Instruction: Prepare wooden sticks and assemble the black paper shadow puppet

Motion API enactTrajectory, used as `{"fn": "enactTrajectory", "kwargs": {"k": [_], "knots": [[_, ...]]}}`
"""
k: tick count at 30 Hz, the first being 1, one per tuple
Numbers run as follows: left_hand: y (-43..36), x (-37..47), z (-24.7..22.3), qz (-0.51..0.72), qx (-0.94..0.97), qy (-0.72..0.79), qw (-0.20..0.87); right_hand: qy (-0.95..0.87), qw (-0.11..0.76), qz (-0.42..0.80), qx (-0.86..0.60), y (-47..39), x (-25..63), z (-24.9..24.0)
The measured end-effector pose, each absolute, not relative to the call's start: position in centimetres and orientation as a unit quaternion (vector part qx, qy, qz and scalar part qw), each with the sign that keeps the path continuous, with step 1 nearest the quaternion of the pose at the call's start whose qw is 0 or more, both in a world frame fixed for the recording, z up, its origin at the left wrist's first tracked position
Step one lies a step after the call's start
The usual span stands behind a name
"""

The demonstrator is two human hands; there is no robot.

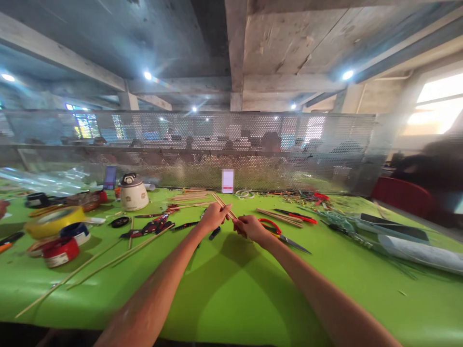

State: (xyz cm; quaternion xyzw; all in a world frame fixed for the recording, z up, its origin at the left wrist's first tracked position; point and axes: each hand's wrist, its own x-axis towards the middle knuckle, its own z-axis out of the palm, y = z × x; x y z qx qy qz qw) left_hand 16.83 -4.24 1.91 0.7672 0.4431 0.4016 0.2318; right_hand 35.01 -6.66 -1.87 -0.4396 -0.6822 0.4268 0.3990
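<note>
In front of me a small bundle of thin wooden sticks [221, 200] is held slantwise above the green table. My left hand [214, 216] is closed around its middle, thumb on top. The fingers of my right hand [249, 226] pinch the nearer end; how many sticks there are I cannot tell. Red-handled scissors [289, 240] lie just right of my right hand, blades pointing right. Behind them rests another bunch of sticks [280, 218]. A black utility knife [185, 225] is close to my left wrist.
Rolls of tape, yellow [54, 220] and red [61, 251], lie left, beside a lidded pot [133, 193] and pliers [154, 226]. Long sticks [97, 265] cross the left front. A phone [227, 180] stands against the mesh screen [181, 168]. A white roll [421, 250] is at right.
</note>
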Motion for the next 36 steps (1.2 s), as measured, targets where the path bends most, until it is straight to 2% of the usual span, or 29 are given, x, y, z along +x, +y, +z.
{"fn": "enactTrajectory", "kwargs": {"k": [8,16,23,36], "knots": [[-3.8,16.8,1.7,0.377,0.744,0.473,0.284,-0.678,0.398,0.415,-0.457,-6.6,34.8,-2.3],[-3.8,17.1,2.2,0.374,0.739,0.427,0.363,-0.683,0.402,0.450,-0.411,-7.2,35.0,-1.6],[-3.8,16.9,1.8,0.389,0.759,0.402,0.332,-0.692,0.407,0.432,-0.412,-7.0,35.2,-1.4],[-3.6,16.9,1.3,0.393,0.734,0.482,0.271,-0.713,0.442,0.321,-0.439,-6.3,34.7,-1.8]]}}
